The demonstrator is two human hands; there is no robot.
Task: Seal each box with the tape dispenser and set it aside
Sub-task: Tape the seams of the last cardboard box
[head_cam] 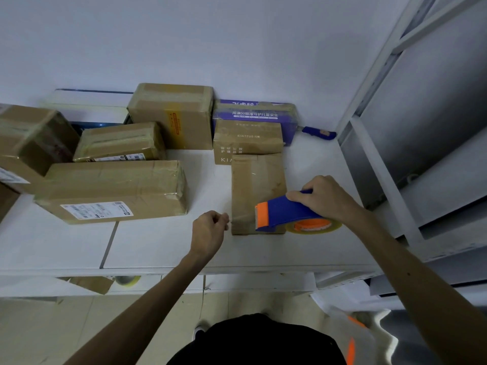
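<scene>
- Head camera is looking down on a white table (158, 248) that is carrying seven boxes: six of plain brown cardboard and one printed purple.
- One small box (257, 185), an oblong of creased brown cardboard with a glossy tape band running along its top, is lying right of centre near the table's front edge. Its far end is sitting at the foot of a squat box (246, 139) with pale lettering.
- One tape dispenser (286, 210), blue plastic with an orange toothed end and an orange hub, is resting on the small box's near right corner. Its round roll of clear yellowish tape is overhanging the box's right side.
- Right hand (325, 197) is gripping the dispenser's blue handle from above, fingers wrapped round it.
- Left hand (210, 227) is hovering just beside the small box's near left corner with its fingers curled in and fingertips bunched. Whether they are pinching anything cannot be told.
- Purple box (254, 115), shiny with film, is standing behind the squat box against the wall.
- Four more brown boxes are crowding the left half, all banded with glossy tape: a long box (113, 191) with a white label, a flat box (121, 142) behind it, a tall box (172, 114) by the wall, and a tilted box (29, 143) at the left edge.
- One blue-handled knife (319, 133) is lying by the wall, right of the purple box.
</scene>
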